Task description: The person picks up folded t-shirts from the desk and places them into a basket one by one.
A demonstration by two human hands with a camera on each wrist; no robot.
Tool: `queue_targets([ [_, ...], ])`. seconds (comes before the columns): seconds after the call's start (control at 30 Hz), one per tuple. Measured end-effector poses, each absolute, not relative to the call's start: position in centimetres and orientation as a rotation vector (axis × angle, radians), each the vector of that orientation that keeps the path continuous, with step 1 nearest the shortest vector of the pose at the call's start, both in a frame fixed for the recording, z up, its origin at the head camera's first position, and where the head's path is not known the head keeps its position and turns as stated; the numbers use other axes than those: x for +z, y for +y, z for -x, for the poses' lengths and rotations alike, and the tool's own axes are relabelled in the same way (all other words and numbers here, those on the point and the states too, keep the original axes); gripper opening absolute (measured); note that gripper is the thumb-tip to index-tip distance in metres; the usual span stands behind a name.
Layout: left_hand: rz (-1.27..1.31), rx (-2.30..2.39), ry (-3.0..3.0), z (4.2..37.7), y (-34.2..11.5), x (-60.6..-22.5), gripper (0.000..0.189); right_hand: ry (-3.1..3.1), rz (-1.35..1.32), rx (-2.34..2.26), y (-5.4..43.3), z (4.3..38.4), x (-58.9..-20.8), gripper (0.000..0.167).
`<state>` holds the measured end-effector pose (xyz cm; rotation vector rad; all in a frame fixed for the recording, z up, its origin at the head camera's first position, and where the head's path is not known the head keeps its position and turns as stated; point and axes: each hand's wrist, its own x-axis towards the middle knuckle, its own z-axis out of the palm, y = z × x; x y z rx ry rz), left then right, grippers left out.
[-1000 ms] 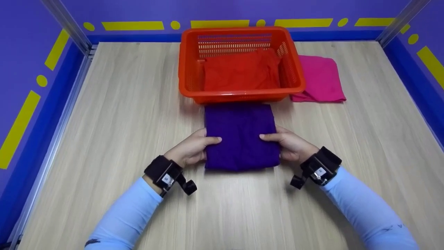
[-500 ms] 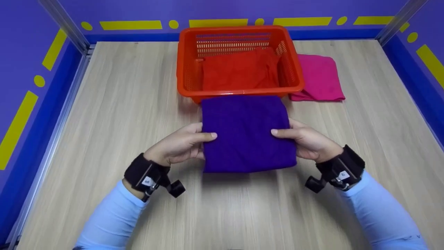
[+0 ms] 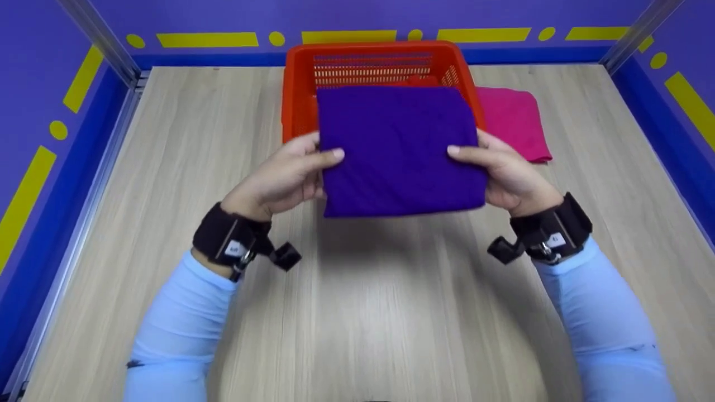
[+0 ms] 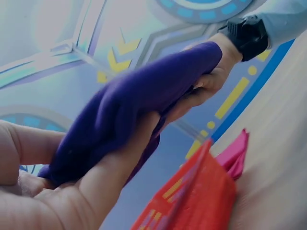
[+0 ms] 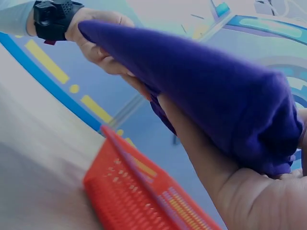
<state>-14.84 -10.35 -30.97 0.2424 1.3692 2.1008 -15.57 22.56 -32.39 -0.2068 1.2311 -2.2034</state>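
A folded purple cloth (image 3: 399,153) is held up off the table between both hands. My left hand (image 3: 285,176) grips its left edge, thumb on top and fingers underneath. At the opposite edge my right hand (image 3: 511,173) pinches it the same way. In the head view the cloth covers the front of the orange-red basket (image 3: 290,92) and most of what lies inside. Both wrist views show the cloth (image 4: 129,108) raised above the basket (image 5: 129,182), apart from it, with its folded layers at the near end.
Right of the basket a folded pink cloth (image 3: 516,120) lies on the wooden table (image 3: 363,324), partly hidden by the basket's rim. Purple-blue panels (image 3: 33,84) with yellow marks wall in the left, back and right sides.
Both hands have lifted the purple cloth from the table and carried it forward over the basket's front part, hiding the red cloth inside. The pink cloth has stayed put.
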Motion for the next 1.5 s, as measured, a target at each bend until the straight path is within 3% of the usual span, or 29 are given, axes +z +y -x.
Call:
queue_targets([
  [0.33, -0.048, 2.273, 1.437, 20.5, -9.8, -31.4, 0.041, 1.289, 0.057, -2.344, 20.9, 20.8, -31.5, 0.065],
  [0.73, 0.161, 2.292, 1.635, 25.5, -8.2, -33.3, 0.080, 1.350, -0.223, -2.391, 19.5, 25.7, -33.0, 0.069],
  [1.17, 0.136, 1.759, 2.226, 27.3, -7.5, -35.1, 0.074, 1.679, -0.295, -2.158, 18.0, 28.6, -34.8, 0.070],
  [1.5, 0.086, 1.513, 2.335, 27.6, -6.9, -35.7, 0.071, 1.769, -0.259, -2.016, 18.1, 29.3, -35.5, 0.084],
])
